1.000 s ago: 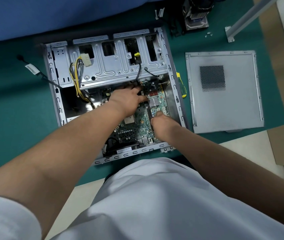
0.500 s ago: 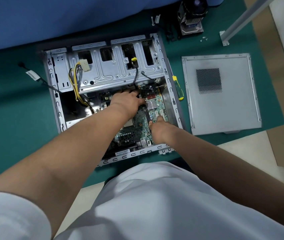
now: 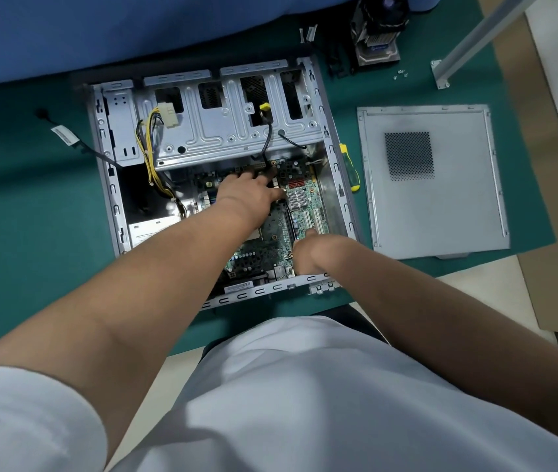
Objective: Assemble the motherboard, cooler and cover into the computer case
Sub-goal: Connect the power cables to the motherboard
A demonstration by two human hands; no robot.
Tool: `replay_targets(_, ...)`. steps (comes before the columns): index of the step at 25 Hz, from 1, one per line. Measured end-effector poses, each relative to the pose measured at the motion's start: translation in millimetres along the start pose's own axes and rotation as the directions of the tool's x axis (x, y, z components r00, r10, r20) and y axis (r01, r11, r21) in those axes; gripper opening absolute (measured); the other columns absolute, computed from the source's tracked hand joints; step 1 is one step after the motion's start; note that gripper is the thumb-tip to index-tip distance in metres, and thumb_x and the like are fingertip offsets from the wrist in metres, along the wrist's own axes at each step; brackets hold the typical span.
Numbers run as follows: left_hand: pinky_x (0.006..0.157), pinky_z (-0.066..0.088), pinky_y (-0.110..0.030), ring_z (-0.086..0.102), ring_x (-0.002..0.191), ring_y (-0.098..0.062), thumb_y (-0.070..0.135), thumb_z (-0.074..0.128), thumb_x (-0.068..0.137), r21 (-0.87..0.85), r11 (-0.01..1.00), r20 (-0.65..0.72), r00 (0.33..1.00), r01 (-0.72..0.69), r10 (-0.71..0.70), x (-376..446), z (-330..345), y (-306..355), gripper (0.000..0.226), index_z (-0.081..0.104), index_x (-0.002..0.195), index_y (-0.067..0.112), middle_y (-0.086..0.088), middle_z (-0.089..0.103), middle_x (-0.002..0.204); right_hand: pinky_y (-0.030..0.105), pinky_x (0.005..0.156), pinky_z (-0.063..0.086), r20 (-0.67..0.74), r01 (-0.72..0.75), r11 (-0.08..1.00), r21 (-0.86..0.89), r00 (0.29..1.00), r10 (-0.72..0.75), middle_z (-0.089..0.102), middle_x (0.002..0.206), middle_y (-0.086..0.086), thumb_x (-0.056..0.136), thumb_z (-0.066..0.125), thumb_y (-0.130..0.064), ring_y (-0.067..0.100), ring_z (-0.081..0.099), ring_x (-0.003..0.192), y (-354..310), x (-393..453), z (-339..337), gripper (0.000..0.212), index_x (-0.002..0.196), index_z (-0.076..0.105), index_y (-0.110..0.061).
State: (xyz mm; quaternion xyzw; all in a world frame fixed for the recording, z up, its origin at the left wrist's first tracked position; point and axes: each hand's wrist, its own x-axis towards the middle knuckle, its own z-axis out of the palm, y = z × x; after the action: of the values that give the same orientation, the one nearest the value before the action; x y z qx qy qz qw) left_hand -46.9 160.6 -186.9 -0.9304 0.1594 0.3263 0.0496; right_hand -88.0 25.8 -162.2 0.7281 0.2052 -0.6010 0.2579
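Observation:
The open computer case lies on its side on a green mat. The green motherboard sits inside it, below the silver drive cage. My left hand reaches in with straight fingers touching the board's far edge under the cage. My right hand rests on the board's near right part, one fingertip on it and the other fingers hidden beneath the hand. The grey cover panel lies flat to the right of the case. The cooler stands at the far side of the mat.
A yellow-green screwdriver lies between case and cover. Small screws lie near a slanted metal post. Yellow and black power cables hang in the case's left bay. A tagged cable trails left.
Both hands stay on the motherboard in nearly the same places. Only the view shifts slightly.

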Motion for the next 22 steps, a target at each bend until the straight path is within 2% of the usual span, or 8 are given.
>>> replay_targets(4, 0.110, 0.035, -0.046, 0.031, 0.147, -0.031, 0.017, 0.049, 0.102, 0.040, 0.999, -0.009, 1.000, 0.005, -0.005, 0, -5, 4, 0.066, 0.026, 0.157, 0.045, -0.003, 0.029, 0.166, 0.039, 0.098, 0.047, -0.063, 0.006, 0.996, 0.094, 0.998, 0.000, 0.024, 0.157, 0.023, 0.100, 0.036, -0.001, 0.031, 0.044, 0.124, -1, -14, -1, 0.053, 0.153, 0.038, -0.005)
replay_targets(7, 0.110, 0.035, -0.046, 0.031, 0.147, -0.030, 0.017, 0.049, 0.102, 0.029, 1.000, -0.021, 1.000, 0.010, -0.009, 0, -5, 3, 0.066, 0.026, 0.158, 0.045, -0.003, 0.027, 0.167, 0.041, 0.099, 0.053, -0.136, -0.019, 0.965, 0.261, 0.989, 0.057, 0.011, 0.161, 0.020, 0.098, 0.039, -0.001, 0.038, 0.054, 0.124, 1, -17, 3, 0.058, 0.155, 0.036, -0.007)
replay_targets(11, 0.113, 0.033, -0.048, 0.027, 0.148, -0.032, 0.019, 0.050, 0.101, 0.014, 1.000, -0.044, 0.999, 0.018, -0.018, -1, 4, 5, 0.068, 0.025, 0.157, 0.047, -0.002, 0.021, 0.169, 0.044, 0.100, 0.055, -0.167, -0.032, 0.926, 0.375, 0.981, 0.102, 0.007, 0.164, 0.012, 0.095, 0.045, 0.001, 0.041, 0.048, 0.134, 1, -13, 6, 0.072, 0.162, 0.021, -0.011)
replay_targets(14, 0.116, 0.031, -0.051, 0.020, 0.152, -0.032, 0.019, 0.050, 0.100, -0.037, 0.999, -0.018, 1.000, 0.005, -0.006, -4, 6, -1, 0.073, 0.020, 0.157, 0.053, 0.005, 0.010, 0.172, 0.045, 0.103, 0.053, -0.174, -0.028, 0.938, 0.344, 0.980, 0.093, 0.003, 0.166, 0.013, 0.096, 0.047, -0.001, 0.043, 0.043, 0.139, 3, -10, 6, 0.072, 0.162, 0.022, -0.013)
replay_targets(16, 0.117, 0.030, -0.052, 0.022, 0.152, -0.031, 0.015, 0.052, 0.097, -0.109, 0.994, -0.023, 1.000, -0.015, 0.012, -11, 4, -5, 0.077, 0.022, 0.157, 0.053, 0.005, 0.013, 0.171, 0.044, 0.105, 0.052, -0.172, -0.026, 0.941, 0.336, 0.981, 0.088, -0.003, 0.168, 0.013, 0.097, 0.045, 0.000, 0.043, 0.041, 0.141, 2, -10, 6, 0.073, 0.163, 0.018, -0.013)
replay_targets(18, 0.116, 0.034, -0.052, 0.028, 0.150, -0.030, 0.012, 0.053, 0.092, -0.173, 0.984, -0.098, 0.995, -0.047, 0.030, -26, 2, -8, 0.076, 0.030, 0.156, 0.047, 0.002, 0.022, 0.169, 0.043, 0.104, 0.051, -0.171, -0.017, 0.933, 0.358, 0.982, 0.084, -0.006, 0.168, 0.013, 0.097, 0.044, 0.000, 0.042, 0.042, 0.140, 1, -10, 6, 0.074, 0.164, 0.014, -0.013)
replay_targets(20, 0.112, 0.041, -0.049, 0.038, 0.145, -0.029, 0.011, 0.051, 0.091, -0.205, 0.973, -0.272, 0.961, -0.109, 0.050, -46, 1, -11, 0.066, 0.044, 0.151, 0.037, 0.001, 0.037, 0.163, 0.042, 0.101, 0.053, -0.189, -0.005, 0.928, 0.371, 0.979, 0.081, -0.002, 0.167, 0.016, 0.098, 0.044, -0.003, 0.039, 0.049, 0.133, 1, -15, 4, 0.067, 0.161, 0.023, -0.011)
replay_targets(22, 0.103, 0.048, -0.048, 0.050, 0.134, -0.028, 0.009, 0.053, 0.090, -0.179, 0.965, -0.509, 0.857, -0.193, 0.077, -67, 2, -20, 0.053, 0.060, 0.140, 0.027, 0.000, 0.056, 0.148, 0.040, 0.098, 0.054, -0.260, 0.016, 0.920, 0.391, 0.961, 0.094, 0.011, 0.162, 0.019, 0.098, 0.045, -0.004, 0.035, 0.055, 0.123, 2, -20, 3, 0.055, 0.152, 0.040, -0.007)
